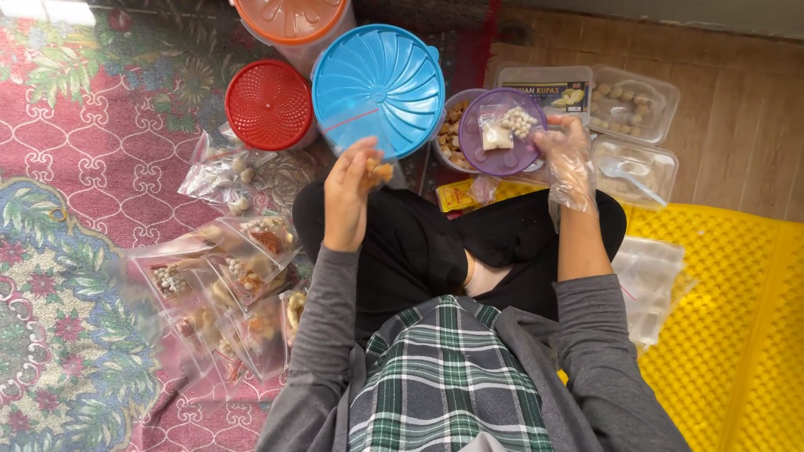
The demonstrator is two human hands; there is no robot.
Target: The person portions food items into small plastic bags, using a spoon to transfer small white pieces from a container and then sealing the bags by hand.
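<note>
On a patterned carpet, the left hand [350, 194] pinches a small bag [378, 170] at frame centre; the gloved right hand [566, 159] (fingers loose, holding nothing) rests by the purple lid [500, 151]: hold the bag's mouth upward.

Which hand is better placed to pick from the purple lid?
Probably the right hand: gloved in clear plastic, it rests at the purple lid beside the small white pieces. The left hand is occupied holding a small clear bag.

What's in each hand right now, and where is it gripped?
Left hand: small clear plastic bag of brownish pieces, pinched at its side. Gloved right hand: touching the round purple lid's edge.
</note>
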